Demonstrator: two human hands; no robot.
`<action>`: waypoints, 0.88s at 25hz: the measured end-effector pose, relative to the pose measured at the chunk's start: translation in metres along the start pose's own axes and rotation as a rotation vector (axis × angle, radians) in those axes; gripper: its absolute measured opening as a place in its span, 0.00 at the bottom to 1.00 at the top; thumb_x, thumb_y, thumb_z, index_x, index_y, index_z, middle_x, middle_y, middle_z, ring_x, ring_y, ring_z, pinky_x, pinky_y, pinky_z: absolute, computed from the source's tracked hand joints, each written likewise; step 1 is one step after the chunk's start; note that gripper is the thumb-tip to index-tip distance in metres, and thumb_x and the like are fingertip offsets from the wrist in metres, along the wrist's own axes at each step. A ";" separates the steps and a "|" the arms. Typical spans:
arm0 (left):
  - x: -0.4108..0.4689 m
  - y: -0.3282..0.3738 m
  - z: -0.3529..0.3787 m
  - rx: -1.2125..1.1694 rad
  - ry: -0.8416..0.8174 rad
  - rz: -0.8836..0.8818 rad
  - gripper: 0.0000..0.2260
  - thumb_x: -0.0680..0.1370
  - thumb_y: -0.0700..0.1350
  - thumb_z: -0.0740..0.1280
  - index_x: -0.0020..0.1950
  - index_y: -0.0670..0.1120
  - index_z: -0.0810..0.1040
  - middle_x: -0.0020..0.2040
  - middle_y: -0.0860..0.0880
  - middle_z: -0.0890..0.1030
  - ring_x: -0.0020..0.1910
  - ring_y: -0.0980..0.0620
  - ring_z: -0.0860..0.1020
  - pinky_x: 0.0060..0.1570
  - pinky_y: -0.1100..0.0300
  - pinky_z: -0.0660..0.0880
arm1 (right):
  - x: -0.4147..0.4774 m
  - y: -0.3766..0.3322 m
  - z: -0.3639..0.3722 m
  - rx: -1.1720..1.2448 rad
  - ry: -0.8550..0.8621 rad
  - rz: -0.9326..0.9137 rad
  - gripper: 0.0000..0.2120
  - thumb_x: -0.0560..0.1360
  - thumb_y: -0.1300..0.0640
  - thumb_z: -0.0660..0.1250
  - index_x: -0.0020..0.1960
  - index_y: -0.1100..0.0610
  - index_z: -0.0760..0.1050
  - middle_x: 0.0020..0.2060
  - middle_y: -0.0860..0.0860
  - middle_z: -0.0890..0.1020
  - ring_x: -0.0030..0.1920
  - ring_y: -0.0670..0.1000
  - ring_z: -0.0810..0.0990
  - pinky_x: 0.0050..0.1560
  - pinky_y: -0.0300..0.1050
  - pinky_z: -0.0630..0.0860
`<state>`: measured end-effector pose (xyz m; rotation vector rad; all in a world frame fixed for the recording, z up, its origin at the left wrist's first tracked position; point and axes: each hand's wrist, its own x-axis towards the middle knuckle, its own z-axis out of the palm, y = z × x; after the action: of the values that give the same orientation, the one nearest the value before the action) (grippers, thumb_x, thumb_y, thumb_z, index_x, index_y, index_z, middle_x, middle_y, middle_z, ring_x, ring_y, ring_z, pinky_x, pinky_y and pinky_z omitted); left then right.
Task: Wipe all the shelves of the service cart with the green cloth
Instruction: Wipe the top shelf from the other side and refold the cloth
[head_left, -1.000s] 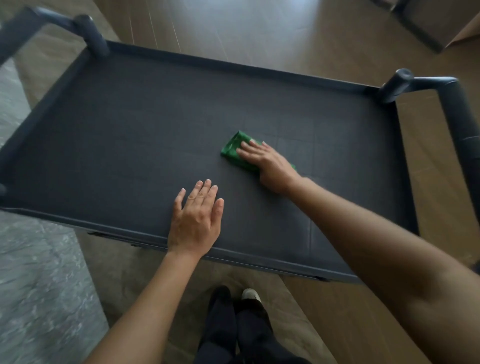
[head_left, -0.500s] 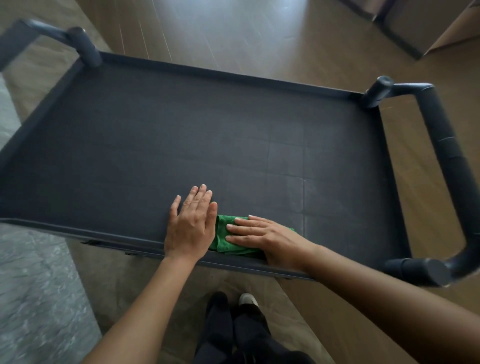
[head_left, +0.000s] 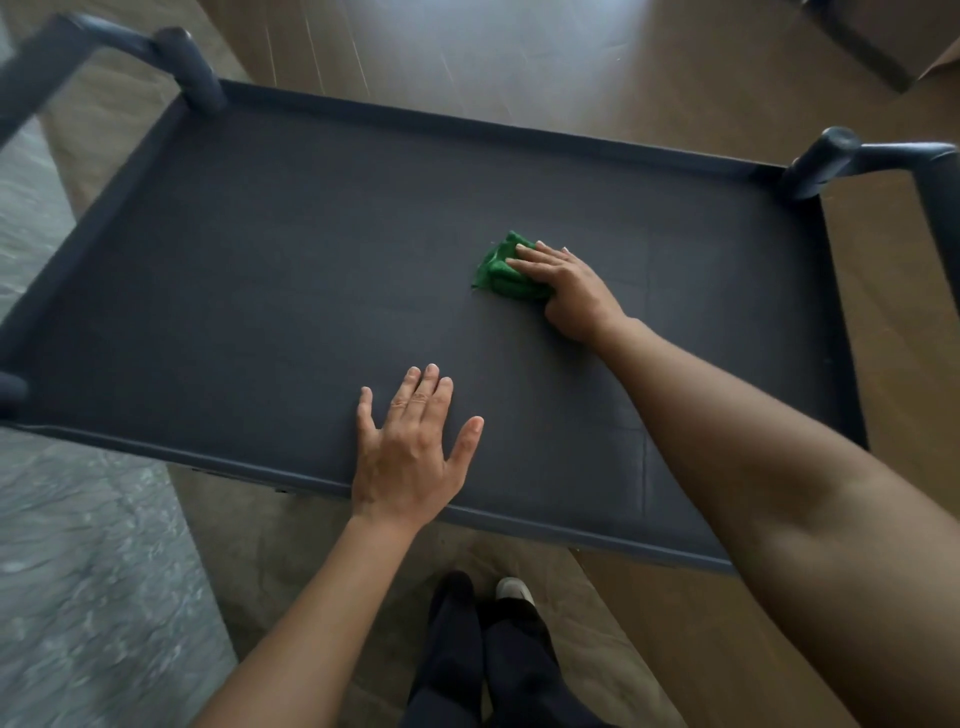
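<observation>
The service cart's dark top shelf (head_left: 260, 291) fills the middle of the head view, with a raised rim all round. A bunched green cloth (head_left: 498, 270) lies on the shelf right of centre. My right hand (head_left: 566, 291) presses flat on the cloth with straight fingers, covering its right part. My left hand (head_left: 410, 447) rests flat on the shelf by the near rim, fingers spread, holding nothing. The lower shelves are hidden under the top one.
Dark handle posts rise at the far left corner (head_left: 187, 67) and the far right corner (head_left: 826, 156). Brown wood floor (head_left: 519, 52) lies beyond the cart, grey carpet (head_left: 78, 571) to the left. My legs and shoes (head_left: 493, 649) stand just below the near rim.
My right hand has slid the green cloth from the near rim beside my left hand out to the shelf's middle right. My left hand stays on the near edge.
</observation>
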<state>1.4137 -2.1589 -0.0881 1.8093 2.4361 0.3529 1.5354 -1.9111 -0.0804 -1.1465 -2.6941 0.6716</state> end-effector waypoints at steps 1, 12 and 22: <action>0.000 0.000 0.000 -0.003 0.003 -0.003 0.31 0.80 0.62 0.45 0.69 0.44 0.73 0.71 0.47 0.71 0.72 0.50 0.66 0.71 0.37 0.56 | -0.002 -0.002 0.001 -0.002 0.002 0.005 0.38 0.64 0.74 0.58 0.72 0.54 0.67 0.73 0.52 0.65 0.75 0.52 0.57 0.75 0.44 0.48; -0.002 0.000 0.003 -0.035 0.067 -0.014 0.27 0.81 0.58 0.47 0.67 0.44 0.75 0.70 0.47 0.72 0.71 0.49 0.68 0.70 0.37 0.56 | -0.182 -0.060 0.036 0.034 -0.150 -0.376 0.32 0.69 0.70 0.66 0.71 0.54 0.68 0.71 0.51 0.68 0.74 0.52 0.60 0.74 0.50 0.53; -0.002 0.002 0.003 0.019 0.046 -0.006 0.27 0.80 0.59 0.49 0.69 0.43 0.73 0.71 0.46 0.71 0.72 0.48 0.67 0.70 0.36 0.57 | -0.091 -0.020 0.007 -0.030 -0.171 -0.252 0.38 0.61 0.75 0.58 0.69 0.55 0.71 0.71 0.52 0.68 0.74 0.54 0.61 0.74 0.51 0.54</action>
<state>1.4169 -2.1603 -0.0909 1.8206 2.4829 0.3760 1.5843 -1.9909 -0.0735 -0.7656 -2.9313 0.7188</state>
